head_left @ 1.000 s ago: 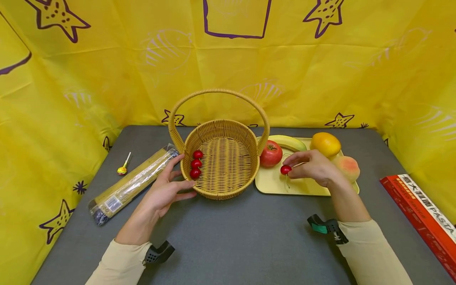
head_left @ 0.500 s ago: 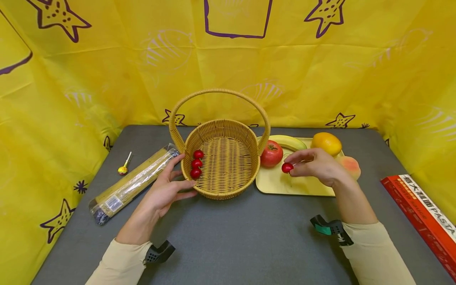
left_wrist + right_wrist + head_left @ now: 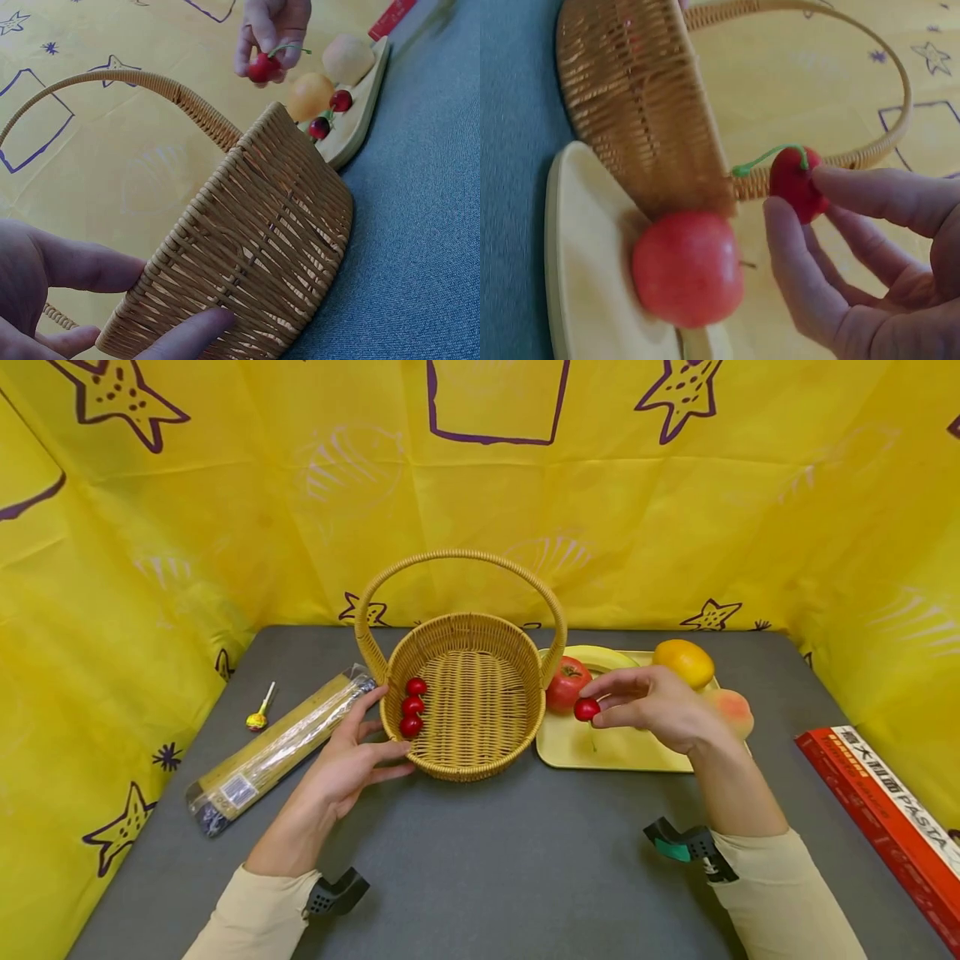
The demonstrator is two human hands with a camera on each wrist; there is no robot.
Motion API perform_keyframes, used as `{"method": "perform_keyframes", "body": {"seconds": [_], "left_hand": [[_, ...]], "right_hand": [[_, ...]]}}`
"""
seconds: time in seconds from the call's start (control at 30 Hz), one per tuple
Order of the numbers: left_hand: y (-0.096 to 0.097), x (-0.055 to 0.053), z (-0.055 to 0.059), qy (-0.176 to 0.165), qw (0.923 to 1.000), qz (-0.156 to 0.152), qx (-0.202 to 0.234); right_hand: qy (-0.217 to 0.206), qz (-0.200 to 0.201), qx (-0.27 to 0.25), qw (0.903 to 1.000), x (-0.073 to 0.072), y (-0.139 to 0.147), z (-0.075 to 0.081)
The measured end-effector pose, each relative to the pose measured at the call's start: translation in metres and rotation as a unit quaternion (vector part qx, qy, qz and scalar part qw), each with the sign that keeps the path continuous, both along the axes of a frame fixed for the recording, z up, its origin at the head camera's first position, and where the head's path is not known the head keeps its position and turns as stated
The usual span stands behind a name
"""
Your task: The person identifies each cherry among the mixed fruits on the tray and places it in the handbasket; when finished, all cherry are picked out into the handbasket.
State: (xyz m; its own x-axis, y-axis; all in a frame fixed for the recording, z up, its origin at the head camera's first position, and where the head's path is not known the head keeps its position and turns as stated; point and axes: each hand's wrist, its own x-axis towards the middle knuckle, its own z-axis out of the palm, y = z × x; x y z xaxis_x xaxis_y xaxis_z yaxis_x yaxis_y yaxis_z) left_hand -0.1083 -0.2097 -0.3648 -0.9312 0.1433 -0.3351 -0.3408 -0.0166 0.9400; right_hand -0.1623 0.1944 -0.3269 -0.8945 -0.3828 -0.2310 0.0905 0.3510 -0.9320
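A cherry (image 3: 587, 709) with a green stem is pinched between the thumb and fingers of my right hand (image 3: 667, 706), above the left part of a cream tray (image 3: 562, 752). My left hand (image 3: 348, 768) rests straight, spread fingers against the left rim and near wall of a wicker basket (image 3: 465, 768) with a tall handle. Inside, three cherries (image 3: 412, 704) line its left side. The tray bears an apple (image 3: 567, 683), a banana (image 3: 600, 656), a yellow-orange fruit (image 3: 684, 663) and a peach (image 3: 731, 712). Two more tray cherries (image 3: 330, 114) show only in the left wrist view.
Left of the basket lies a plastic-wrapped long package (image 3: 281, 747), with a lollipop (image 3: 258, 714) beyond it. A red pasta box (image 3: 885, 827) lies along the right side of the grey table (image 3: 480, 868). Yellow patterned cloth (image 3: 480, 502) encloses the back and sides.
My right hand has lifted the cherry slightly and carried it left, toward the apple and basket. The left hand stays at the basket rim.
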Motion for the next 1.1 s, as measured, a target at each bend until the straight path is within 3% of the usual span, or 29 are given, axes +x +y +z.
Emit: {"method": "perform_keyframes", "body": {"seconds": [0.23, 0.43, 0.73, 1.1], "left_hand": [[0.000, 0.000, -0.001, 0.000, 1.0000, -0.001, 0.001], [0.001, 0.000, -0.002, -0.001, 1.0000, 0.001, 0.005], [0.000, 0.000, -0.001, -0.001, 1.0000, 0.005, 0.007], [0.000, -0.001, -0.001, -0.002, 1.0000, 0.006, 0.004]], "right_hand": [[0.031, 0.033, -0.009, 0.9989, -0.002, -0.021, 0.009], [0.021, 0.058, -0.032, 0.9975, -0.003, -0.043, 0.020], [0.040, 0.121, -0.049, 0.9907, -0.011, -0.086, 0.035], [0.002, 0.122, -0.058, 0.9908, -0.032, -0.131, 0.040]]}}
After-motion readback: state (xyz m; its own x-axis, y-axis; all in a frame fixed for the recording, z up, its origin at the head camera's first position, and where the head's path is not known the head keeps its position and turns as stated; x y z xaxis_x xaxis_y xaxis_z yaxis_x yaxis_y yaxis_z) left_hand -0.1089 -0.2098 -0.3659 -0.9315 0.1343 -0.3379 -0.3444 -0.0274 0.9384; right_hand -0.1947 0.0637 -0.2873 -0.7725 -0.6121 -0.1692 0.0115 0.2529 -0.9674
